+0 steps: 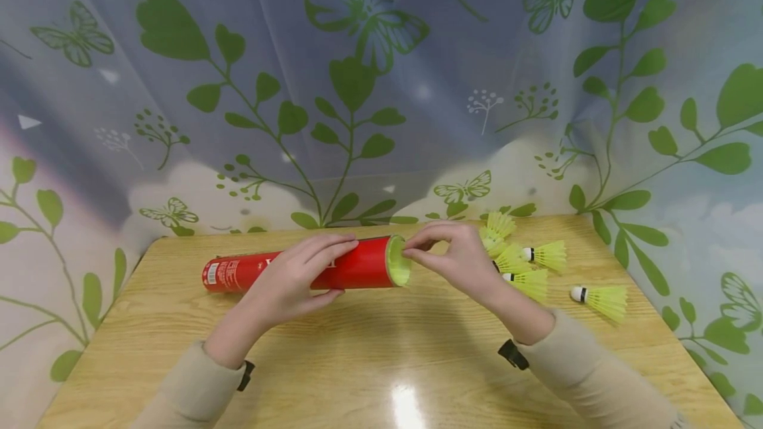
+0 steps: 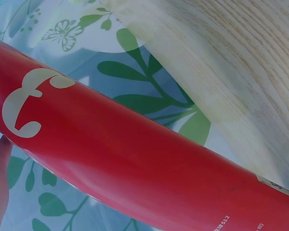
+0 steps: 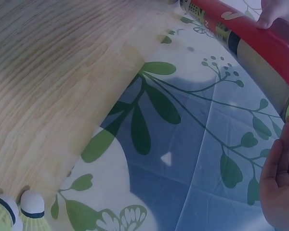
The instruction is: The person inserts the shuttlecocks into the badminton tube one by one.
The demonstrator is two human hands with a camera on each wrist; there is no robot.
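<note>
A red shuttlecock tube (image 1: 366, 263) lies sideways just above the wooden table, its mouth facing right. My left hand (image 1: 292, 280) grips it around the middle from above. In the left wrist view the red tube (image 2: 130, 139) fills much of the picture. A yellow shuttlecock (image 1: 399, 272) sits in the mouth, mostly hidden by the tube wall. Thumb and fingertips of my right hand (image 1: 461, 263) pinch at its skirt edge. In the right wrist view, the fingers of the right hand (image 3: 282, 185) meet the tube's end.
Several yellow shuttlecocks lie on the right of the wooden table (image 1: 334, 356); one shuttlecock (image 1: 602, 301) is apart from the cluster, including a shuttlecock (image 1: 548, 255) with a white head. A leaf-patterned curtain (image 1: 268, 151) hangs behind the table.
</note>
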